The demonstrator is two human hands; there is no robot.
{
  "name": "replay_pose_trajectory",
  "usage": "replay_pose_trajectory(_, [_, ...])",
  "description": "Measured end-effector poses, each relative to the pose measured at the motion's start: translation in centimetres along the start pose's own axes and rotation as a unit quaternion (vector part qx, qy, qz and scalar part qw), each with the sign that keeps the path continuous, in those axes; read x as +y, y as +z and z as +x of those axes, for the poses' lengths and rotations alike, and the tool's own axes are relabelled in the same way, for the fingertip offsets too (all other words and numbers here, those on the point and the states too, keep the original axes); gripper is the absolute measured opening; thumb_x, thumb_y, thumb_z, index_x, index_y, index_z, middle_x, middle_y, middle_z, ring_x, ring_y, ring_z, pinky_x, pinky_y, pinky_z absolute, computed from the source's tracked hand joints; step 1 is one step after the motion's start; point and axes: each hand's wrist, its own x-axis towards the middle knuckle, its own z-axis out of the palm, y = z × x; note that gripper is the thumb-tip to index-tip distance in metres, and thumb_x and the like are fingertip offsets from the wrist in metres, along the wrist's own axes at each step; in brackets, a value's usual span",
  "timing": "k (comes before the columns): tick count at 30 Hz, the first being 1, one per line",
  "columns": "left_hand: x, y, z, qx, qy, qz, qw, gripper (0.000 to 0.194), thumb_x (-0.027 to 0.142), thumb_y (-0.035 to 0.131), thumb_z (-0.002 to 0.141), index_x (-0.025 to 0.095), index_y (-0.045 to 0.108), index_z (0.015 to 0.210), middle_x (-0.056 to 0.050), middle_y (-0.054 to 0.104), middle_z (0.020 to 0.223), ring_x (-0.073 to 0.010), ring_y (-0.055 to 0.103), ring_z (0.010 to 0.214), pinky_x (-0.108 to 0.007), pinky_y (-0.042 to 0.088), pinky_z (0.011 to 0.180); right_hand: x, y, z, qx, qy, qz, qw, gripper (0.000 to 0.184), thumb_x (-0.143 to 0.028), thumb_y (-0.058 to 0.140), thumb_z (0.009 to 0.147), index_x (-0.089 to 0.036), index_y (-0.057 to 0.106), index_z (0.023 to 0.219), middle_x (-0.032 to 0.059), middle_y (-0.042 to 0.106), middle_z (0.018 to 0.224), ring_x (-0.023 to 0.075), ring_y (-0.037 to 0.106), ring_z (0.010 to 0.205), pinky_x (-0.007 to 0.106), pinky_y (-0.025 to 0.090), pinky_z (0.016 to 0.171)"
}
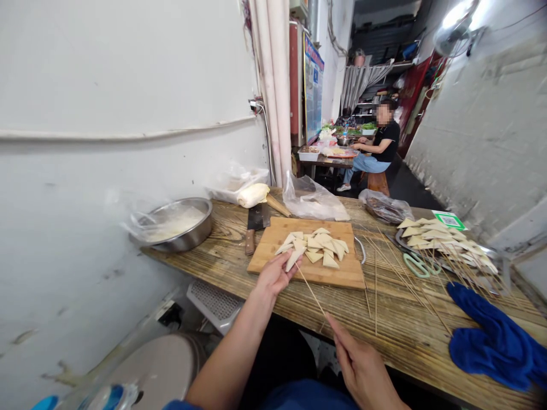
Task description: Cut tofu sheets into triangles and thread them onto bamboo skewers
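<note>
My left hand (274,275) is closed on a pale triangular slice (294,258), which looks like tofu, above the near left part of a wooden cutting board (265,257). In my right hand (359,359) is the lower end of a thin wooden skewer (313,293). The skewer's far end meets the slice at my left fingers; how deep it goes in, I cannot tell. Several loose triangular slices (327,245) lie heaped on the board. Bare skewers (395,270) are scattered on the table right of the board.
Left of the board lie a cleaver (252,230) and a metal bowl (188,230) under plastic. On the right, skewered slices (440,239) fill a tray, beside green-handled scissors (421,265) and a blue cloth (491,336). A plastic bag (314,199) lies behind the board. Another person (382,142) sits farther back.
</note>
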Motion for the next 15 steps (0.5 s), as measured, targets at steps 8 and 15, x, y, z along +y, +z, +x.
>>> replay_pose_trajectory(8, [-0.1,-0.1,-0.4,-0.039,0.072,0.093,0.992,0.015,0.016,0.062,0.074,0.007,0.065,0.086,-0.011,0.068,0.081,-0.0157,0.065,0.066,-0.024,0.054,0.059,0.4,0.5,-0.3,-0.002,0.004,-0.028,1.000,0.044,-0.024,0.029,0.091,-0.015,0.041,0.132,0.0100,0.070,0.091,0.0156,0.068,0.076,0.023,0.052,0.069])
replay_pose_trajectory(15, [-1.3,0.0,-0.7,-0.068,0.071,0.141,0.985,0.029,0.022,0.073,0.064,0.009,0.066,0.089,-0.010,0.068,0.079,-0.0166,0.064,0.065,-0.028,0.054,0.062,-0.3,1.2,0.5,-0.003,0.053,-0.004,0.999,0.044,-0.029,0.026,0.091,-0.008,0.048,0.123,0.0099,0.070,0.073,0.0178,0.066,0.059,0.024,0.051,0.057])
